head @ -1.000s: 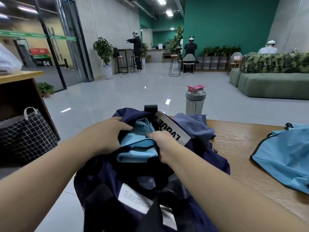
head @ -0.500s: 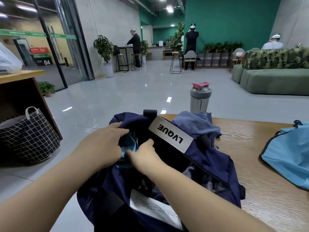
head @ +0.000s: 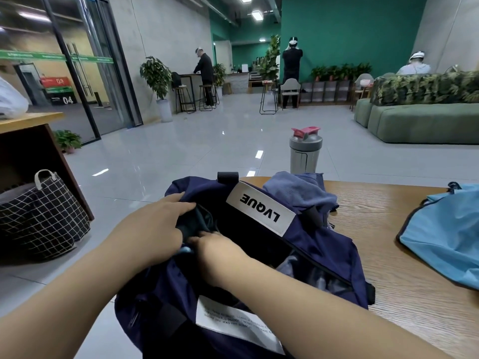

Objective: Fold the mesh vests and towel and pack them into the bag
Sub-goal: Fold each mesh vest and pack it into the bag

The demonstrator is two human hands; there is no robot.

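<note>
Pushing the folded vest deep means the left hand (head: 155, 226) holding the navy duffel bag (head: 324, 255) mouth wide while the right hand (head: 215, 252) (fingers hidden inside, grip unclear) presses flat. Towel (head: 298, 193) and light-blue mesh vest (head: 445, 234) wait on the wooden table (head: 414, 294); tiled lobby beyond.

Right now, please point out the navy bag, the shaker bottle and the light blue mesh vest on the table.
navy bag (head: 318, 244): head view, outer side fabric.
shaker bottle (head: 303, 158): head view, grey body.
light blue mesh vest (head: 445, 229): head view, middle of fabric.
</note>
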